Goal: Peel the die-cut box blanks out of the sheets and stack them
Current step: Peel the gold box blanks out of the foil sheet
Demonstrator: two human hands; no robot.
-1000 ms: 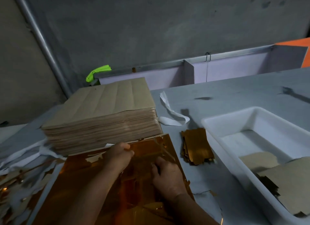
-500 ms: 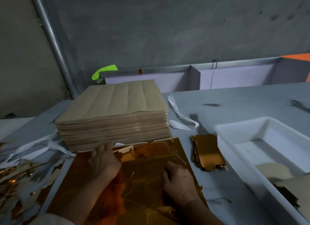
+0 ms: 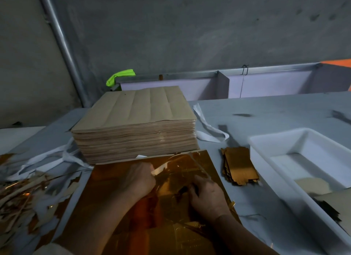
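Left hand (image 3: pixel 140 180) pinches a flap of the shiny gold foil sheet (image 3: pixel 106 190), right hand (image 3: pixel 208 196) pins it down (grip unclear), presumably for a clean tear.

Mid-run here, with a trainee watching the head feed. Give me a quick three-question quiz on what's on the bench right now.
1. True or false: the stack of peeled gold blanks lies inside the white tub.
2. Fill in: the foil scrap heap lies to the person's ____ of the gold foil sheet.
3. The left hand and the right hand are both on which? A) the foil scrap heap B) the gold foil sheet C) the white tub
Key: 1 false, it lies on the table between the sheet and the tub. 2 left. 3 B.
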